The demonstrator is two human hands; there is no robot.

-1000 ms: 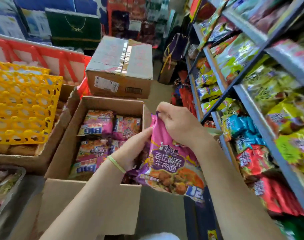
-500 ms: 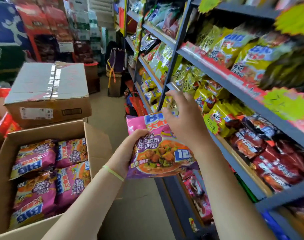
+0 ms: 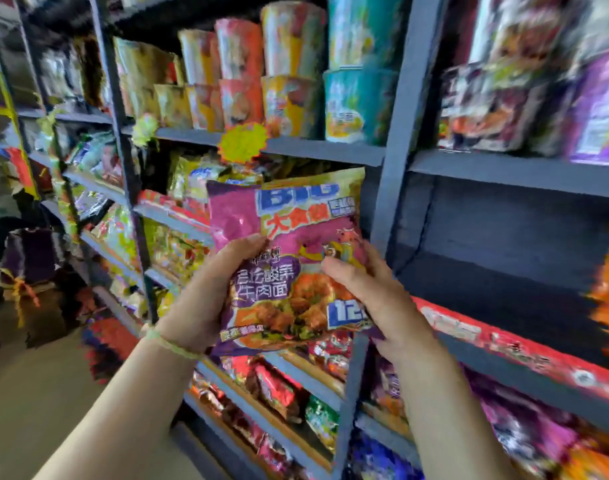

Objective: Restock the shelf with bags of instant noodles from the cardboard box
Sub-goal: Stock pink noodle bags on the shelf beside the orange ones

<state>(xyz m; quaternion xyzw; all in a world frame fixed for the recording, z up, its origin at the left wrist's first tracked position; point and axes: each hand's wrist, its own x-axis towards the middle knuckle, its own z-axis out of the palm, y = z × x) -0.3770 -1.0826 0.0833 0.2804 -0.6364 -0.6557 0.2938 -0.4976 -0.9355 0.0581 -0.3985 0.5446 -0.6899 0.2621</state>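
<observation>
Noodle bag [image 3: 289, 268], pink and purple with "BIG" printed near its top edge, is held upright in front of a dark grey shelf unit [image 3: 396, 140], level with its middle tiers. Left hand [image 3: 206, 292] grasps the bag's left edge, thumb across the front; a pale green band [image 3: 173, 344] circles that wrist. Right hand [image 3: 369, 296] grasps the bag's lower right edge, thumb on the front and fingers behind. Behind the bag's right side a dark, open shelf bay [image 3: 504, 244] sits above a red front strip [image 3: 525, 348]. Cup noodles [image 3: 289, 77] are stacked on the tier above. Other packets [image 3: 275, 393] fill the lower tiers, though blur hides their print.
</observation>
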